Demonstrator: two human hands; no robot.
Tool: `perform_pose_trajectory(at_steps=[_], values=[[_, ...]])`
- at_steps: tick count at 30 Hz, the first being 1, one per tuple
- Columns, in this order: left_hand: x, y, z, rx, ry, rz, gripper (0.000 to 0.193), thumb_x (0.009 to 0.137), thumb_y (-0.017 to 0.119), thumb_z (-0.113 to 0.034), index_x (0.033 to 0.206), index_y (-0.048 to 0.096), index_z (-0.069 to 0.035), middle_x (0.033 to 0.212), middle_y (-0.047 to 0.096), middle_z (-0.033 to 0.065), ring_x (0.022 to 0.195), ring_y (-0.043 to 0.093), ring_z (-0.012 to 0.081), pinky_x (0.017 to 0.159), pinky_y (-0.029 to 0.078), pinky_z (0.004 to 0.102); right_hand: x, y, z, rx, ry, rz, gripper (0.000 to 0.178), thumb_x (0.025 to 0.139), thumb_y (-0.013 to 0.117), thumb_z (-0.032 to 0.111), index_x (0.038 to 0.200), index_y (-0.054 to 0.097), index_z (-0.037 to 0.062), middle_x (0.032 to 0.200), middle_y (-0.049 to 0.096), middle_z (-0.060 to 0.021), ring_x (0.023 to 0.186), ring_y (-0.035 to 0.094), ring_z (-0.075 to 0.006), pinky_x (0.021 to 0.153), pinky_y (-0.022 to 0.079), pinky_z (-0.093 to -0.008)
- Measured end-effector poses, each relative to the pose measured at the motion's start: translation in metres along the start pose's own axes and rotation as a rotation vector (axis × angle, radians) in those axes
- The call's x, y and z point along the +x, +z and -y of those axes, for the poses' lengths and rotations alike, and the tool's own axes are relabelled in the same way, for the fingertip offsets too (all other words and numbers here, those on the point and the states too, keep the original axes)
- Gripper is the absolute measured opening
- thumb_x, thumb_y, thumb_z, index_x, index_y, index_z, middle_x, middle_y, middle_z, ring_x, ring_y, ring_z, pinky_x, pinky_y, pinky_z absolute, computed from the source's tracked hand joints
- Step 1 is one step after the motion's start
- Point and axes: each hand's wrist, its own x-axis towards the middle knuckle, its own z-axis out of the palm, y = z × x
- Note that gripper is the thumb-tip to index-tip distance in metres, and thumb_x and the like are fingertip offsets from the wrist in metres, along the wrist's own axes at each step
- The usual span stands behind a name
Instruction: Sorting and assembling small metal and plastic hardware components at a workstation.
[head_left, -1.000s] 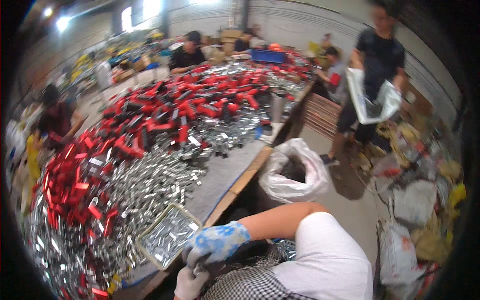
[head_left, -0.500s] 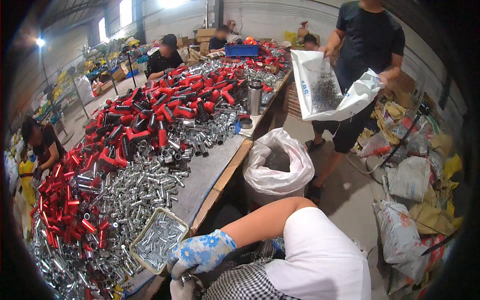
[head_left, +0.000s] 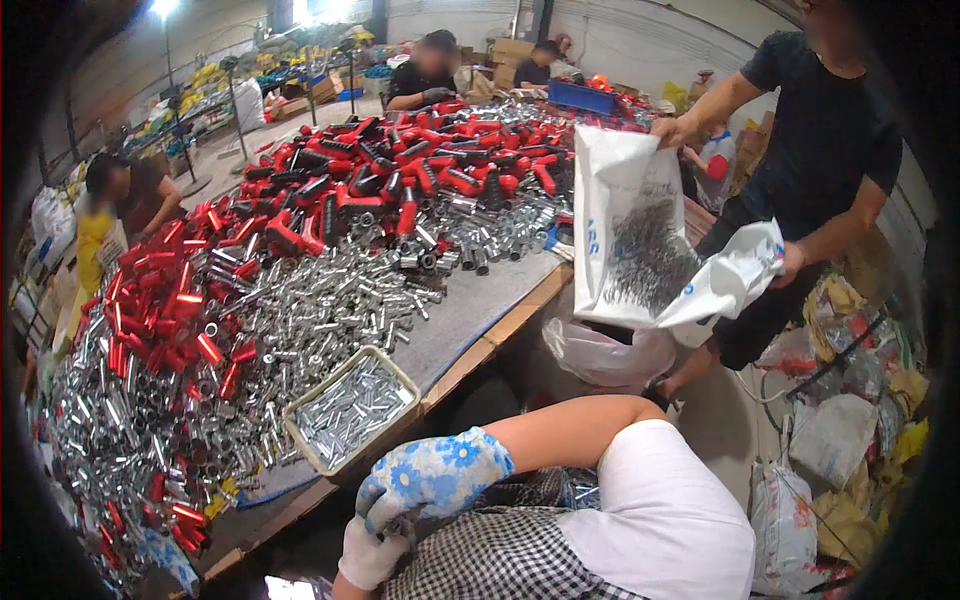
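My right hand [head_left: 435, 480], in a blue flowered glove, reaches in from the lower right with its fingers curled down. Directly beneath it, my left hand [head_left: 370, 555] wears a whitish glove and touches the right one. The fingers of both close around something small at my lap; I cannot make out what. A black-and-white checked cloth [head_left: 480, 560] covers my lap beside them. Just beyond my hands, a rectangular tray [head_left: 403, 415] of small metal pins sits at the table edge.
Metal sockets [head_left: 320, 300] and red-and-black tool bodies [head_left: 350, 190] heap across the table [head_left: 470, 320]. At right, a person [head_left: 810, 170] tilts a white bag [head_left: 605, 235] of small dark parts over a white sack [head_left: 610, 355]. Other people sit along the table's far side.
The view has shifted, so the table appears farther right. The standing person has lowered the white bag over the sack, and the dark parts inside have slid down. My hands stay together.
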Motion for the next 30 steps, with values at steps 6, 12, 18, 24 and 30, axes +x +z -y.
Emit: perform_pose_trajectory(at_steps=[6,12,18,24,30], values=[[-0.01,-0.003,-0.003,-0.294,-0.198,-0.038,0.03,0.09,0.059,-0.023,0.111,0.064,-0.001,0.111,0.064,0.0129,0.09,0.067,0.0213,0.074,0.053,0.0327,0.008,0.026,0.003,-0.051,0.075,-0.14,0.047,0.074,0.067,0.006,0.121,0.059,0.0041,0.114,0.06,-0.0193,0.109,0.059,-0.0367,0.089,0.05,-0.0428],[0.011,-0.006,-0.001,-0.434,-0.434,-0.118,0.054,0.097,0.053,-0.045,0.119,0.054,0.005,0.093,0.066,0.0114,0.067,0.063,0.0161,0.059,0.049,0.0278,0.009,0.024,-0.02,-0.139,0.188,-0.198,0.043,0.08,0.061,0.004,0.122,0.054,0.0013,0.112,0.058,-0.0209,0.099,0.062,-0.0398,0.081,0.052,-0.0428],[0.021,-0.002,-0.006,-0.32,-0.432,-0.179,0.057,0.098,0.049,-0.048,0.121,0.05,0.003,0.085,0.063,0.0084,0.063,0.06,0.0153,0.056,0.047,0.0271,-0.002,0.019,-0.026,-0.062,0.169,-0.182,0.044,0.085,0.059,0.006,0.128,0.052,0.0012,0.119,0.057,-0.0209,0.108,0.06,-0.038,0.089,0.051,-0.042],[0.026,-0.005,0.006,-0.223,-0.41,-0.089,0.048,0.101,0.044,-0.046,0.105,0.053,0.001,0.074,0.058,0.0068,0.063,0.057,0.0157,0.057,0.045,0.0287,-0.021,0.003,-0.041,0.153,0.272,-0.534,0.036,0.094,0.055,0.014,0.129,0.055,0.0044,0.11,0.063,-0.0204,0.102,0.062,-0.0353,0.089,0.05,-0.0409],[0.033,0.006,0.009,-0.276,-0.455,-0.112,0.037,0.099,0.045,-0.037,0.103,0.05,-0.001,0.072,0.056,0.0086,0.056,0.055,0.0171,0.053,0.043,0.0299,-0.055,-0.041,-0.123,0.144,0.583,-1.097,0.039,0.099,0.049,0.026,0.133,0.054,0.0073,0.098,0.066,-0.0101,0.076,0.061,-0.0187,0.071,0.052,-0.0319]])
